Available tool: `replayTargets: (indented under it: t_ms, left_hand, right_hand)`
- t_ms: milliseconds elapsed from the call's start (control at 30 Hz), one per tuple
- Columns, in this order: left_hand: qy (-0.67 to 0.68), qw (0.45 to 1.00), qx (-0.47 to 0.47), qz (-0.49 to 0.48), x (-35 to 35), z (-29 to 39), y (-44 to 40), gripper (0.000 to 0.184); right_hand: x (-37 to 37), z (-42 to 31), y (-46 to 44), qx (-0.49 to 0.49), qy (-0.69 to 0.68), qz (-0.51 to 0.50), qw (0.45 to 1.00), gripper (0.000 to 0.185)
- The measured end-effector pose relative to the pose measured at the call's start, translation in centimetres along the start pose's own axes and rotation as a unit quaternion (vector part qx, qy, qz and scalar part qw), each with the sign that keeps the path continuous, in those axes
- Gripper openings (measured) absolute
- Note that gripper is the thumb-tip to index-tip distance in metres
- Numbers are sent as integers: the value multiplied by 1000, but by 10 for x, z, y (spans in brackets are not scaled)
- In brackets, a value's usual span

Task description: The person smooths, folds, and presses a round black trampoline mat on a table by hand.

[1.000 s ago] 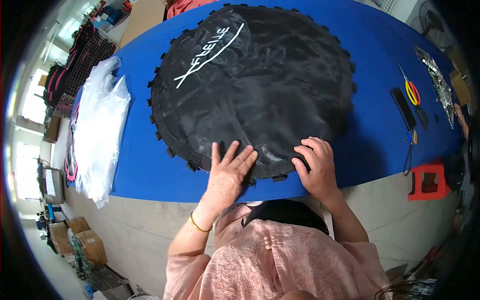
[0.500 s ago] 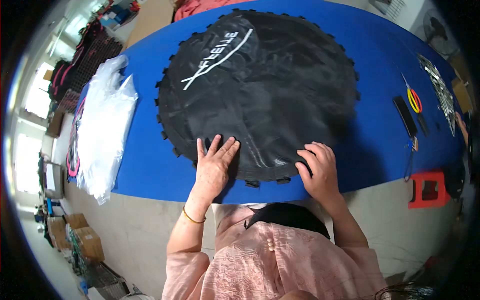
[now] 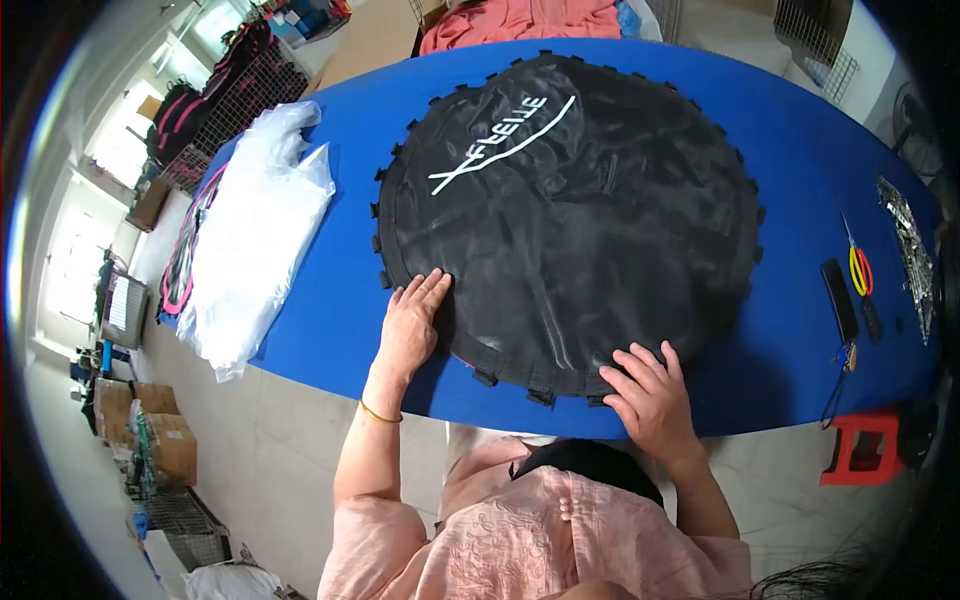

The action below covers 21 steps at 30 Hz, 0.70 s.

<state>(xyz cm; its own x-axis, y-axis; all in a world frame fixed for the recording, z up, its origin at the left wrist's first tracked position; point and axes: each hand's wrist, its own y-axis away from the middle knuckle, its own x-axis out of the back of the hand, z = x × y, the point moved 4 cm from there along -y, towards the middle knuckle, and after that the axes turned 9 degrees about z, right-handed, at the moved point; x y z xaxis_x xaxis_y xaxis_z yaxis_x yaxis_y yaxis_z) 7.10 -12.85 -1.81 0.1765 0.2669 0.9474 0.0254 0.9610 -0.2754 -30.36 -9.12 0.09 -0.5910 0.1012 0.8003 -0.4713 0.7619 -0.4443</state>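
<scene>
A round black trampoline mat with short tabs around its rim and white lettering at its upper left lies flat on a blue-covered table. My left hand rests at the mat's lower left edge, fingers stretched out over the rim and holding nothing. At the near right edge is my right hand, its fingers apart and their tips on the mat. The tabs beneath the right hand are partly hidden.
Clear plastic bags lie on the table's left side, over pink-edged black pieces. To the right are yellow-and-red-handled scissors, a black phone-like slab and a pile of metal pieces. A red stool stands below the right edge.
The camera view has shifted, so the table contents appear farther right. My left hand has slid left along the mat's rim. My right hand's fingers are more spread.
</scene>
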Motion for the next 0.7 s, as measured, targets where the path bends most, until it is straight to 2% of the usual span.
replayTargets:
  t_ms: [167, 267, 333, 467, 533, 600, 700]
  left_hand:
    - [1, 1000, -19, -10, 12, 14, 8, 79]
    - [24, 997, -73, -12, 21, 42, 20, 70]
    - [67, 993, -97, -25, 24, 69, 32, 71]
    - [83, 982, -161, -45, 23, 107, 42, 60]
    - [-15, 979, -203, -14, 24, 107, 37, 55]
    - [-44, 985, -166, 6, 18, 89, 28, 52]
    - [-66, 991, -118, 15, 13, 52, 14, 52]
  right_hand:
    - [9, 9, 4, 15, 69, -4, 997, 32]
    - [33, 34, 12, -20, 86, 23, 996, 34]
    - [52, 53, 16, -49, 140, 20, 989, 34]
    - [75, 90, 22, -107, 212, 1, 971, 35]
    - [70, 86, 11, -103, 203, 20, 974, 33]
    - [58, 74, -4, -101, 182, 40, 977, 28]
    - [30, 68, -11, -113, 103, 32, 988, 31]
